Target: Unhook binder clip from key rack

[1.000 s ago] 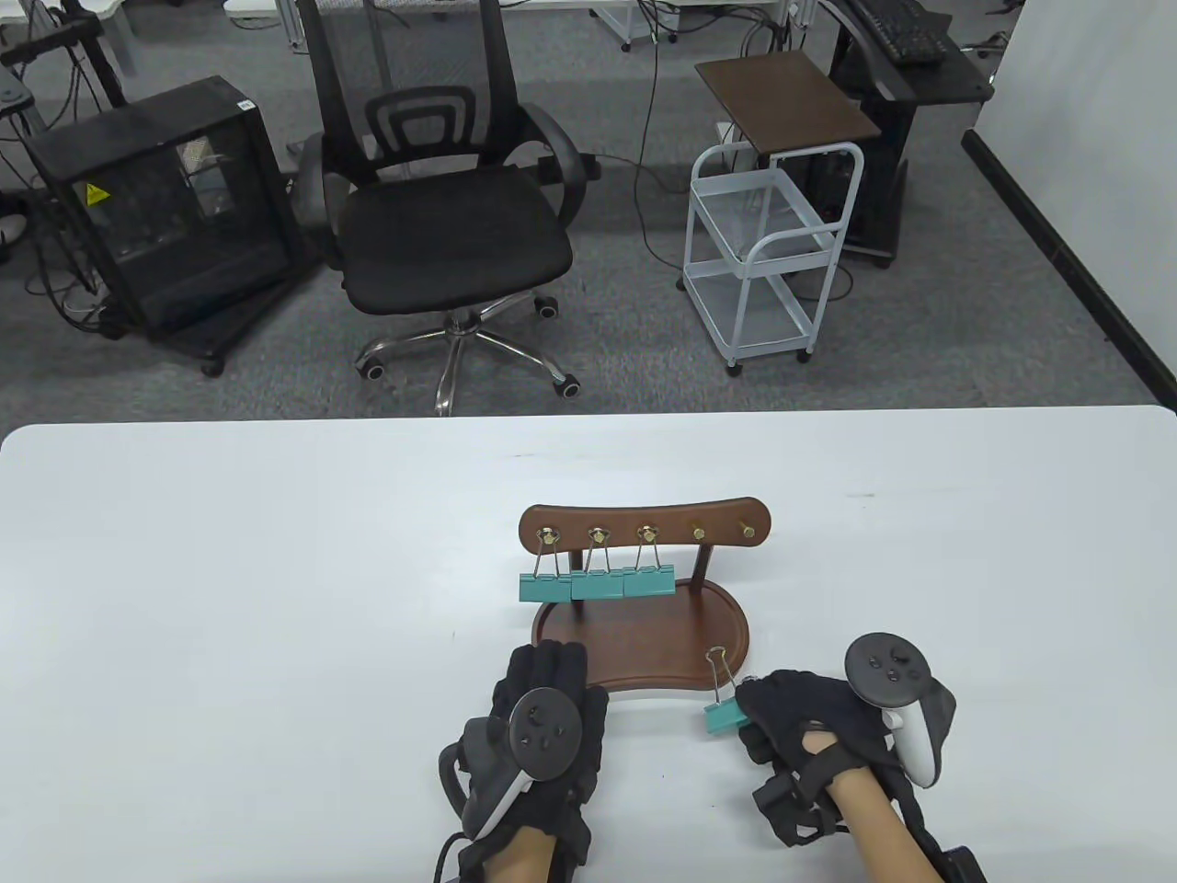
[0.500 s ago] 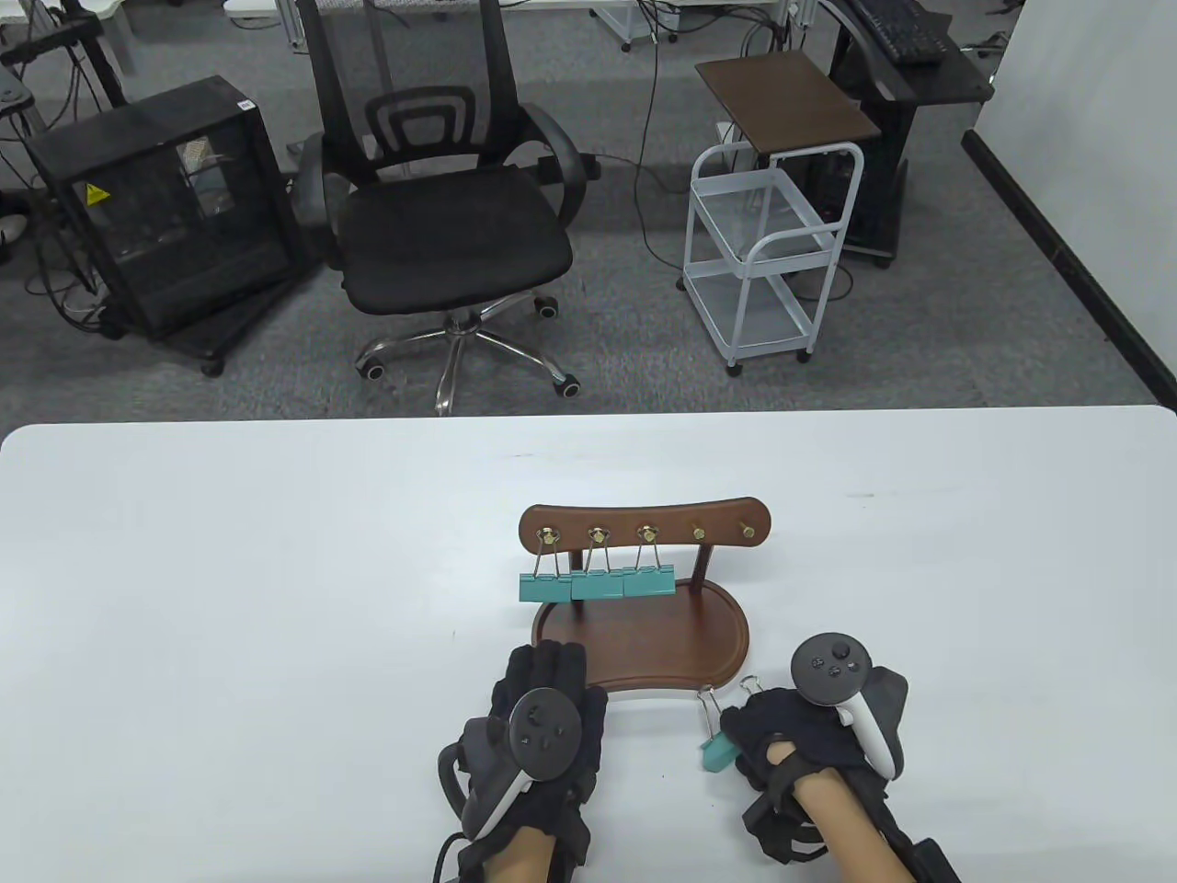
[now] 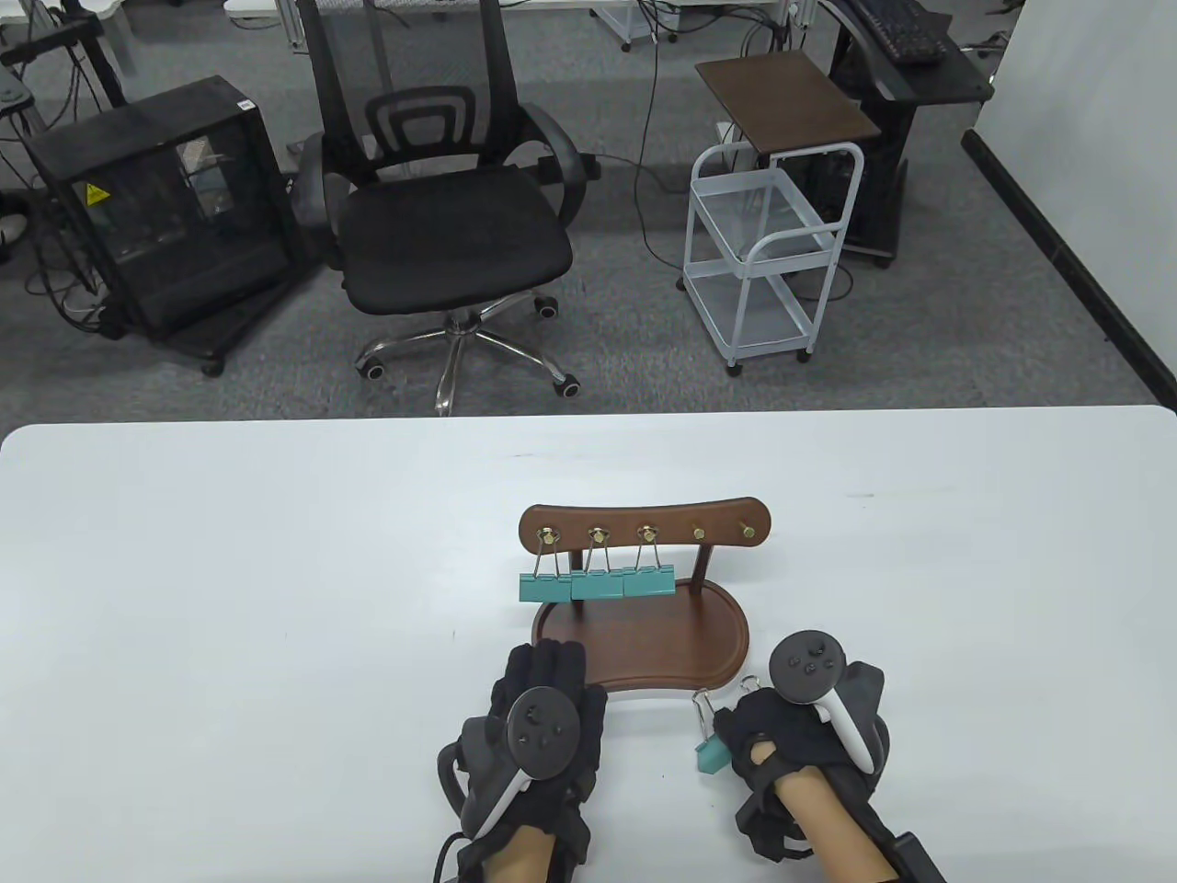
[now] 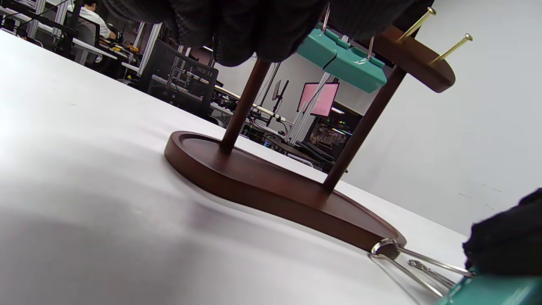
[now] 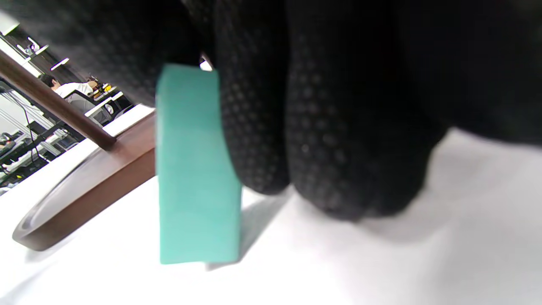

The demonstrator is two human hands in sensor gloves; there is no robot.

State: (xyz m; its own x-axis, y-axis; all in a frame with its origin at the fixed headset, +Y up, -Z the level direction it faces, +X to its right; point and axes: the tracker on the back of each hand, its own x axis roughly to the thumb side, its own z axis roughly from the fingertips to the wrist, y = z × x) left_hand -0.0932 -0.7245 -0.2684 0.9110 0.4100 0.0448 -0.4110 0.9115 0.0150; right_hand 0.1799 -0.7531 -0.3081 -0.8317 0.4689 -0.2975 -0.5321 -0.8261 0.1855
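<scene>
The wooden key rack (image 3: 644, 526) stands mid-table on its oval base (image 3: 662, 648). Three teal binder clips (image 3: 598, 584) hang from its left three hooks; the two right hooks (image 3: 724, 531) are bare. My right hand (image 3: 731, 736) grips a fourth teal binder clip (image 3: 711, 754) just off the base's front right corner. In the right wrist view this clip (image 5: 197, 169) stands on end on the table, with my fingers (image 5: 262, 127) against it. My left hand (image 3: 547, 676) lies flat, holding nothing, its fingers reaching over the base's front rim.
A second wire loop (image 3: 749, 682) shows beside my right hand; what it belongs to is hidden. The white table (image 3: 276, 598) spreads wide on both sides. An office chair (image 3: 441, 230) and a white cart (image 3: 772, 248) stand beyond the far edge.
My right hand has moved left and toward me with the clip, turning it on end and lowering it to the table. The left hand and rack have not moved.
</scene>
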